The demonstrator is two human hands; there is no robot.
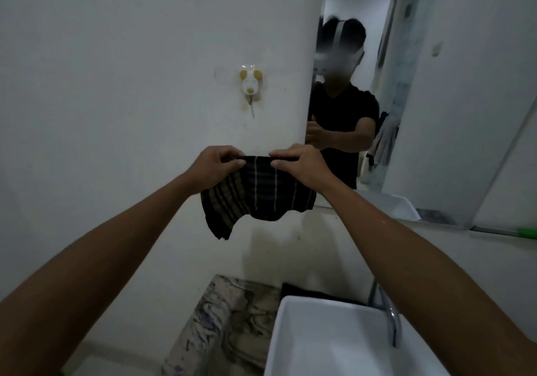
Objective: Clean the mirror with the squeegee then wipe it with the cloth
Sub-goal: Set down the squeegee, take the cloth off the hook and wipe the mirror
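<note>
Pinching the top hem at its left end, left hand (pixel 213 167), knuckles up, arm outstretched. One striped cloth (pixel 257 194) spread flat between, long axis sideways, stripes running down, bottom edge hanging free above sink (pixel 293 326). Gripping the right end likewise, right hand (pixel 302 163). Just beyond, one mirror (pixel 436 114) on the wall.

We see a dark woven cloth with pale stripes (pixel 255 192), soft and matt; a glossy white ceramic basin (pixel 328 343); a shiny curved metal tap (pixel 392 322); a veined, polished stone worktop (pixel 229 317); a smooth reflective mirror (pixel 412 99).
</note>
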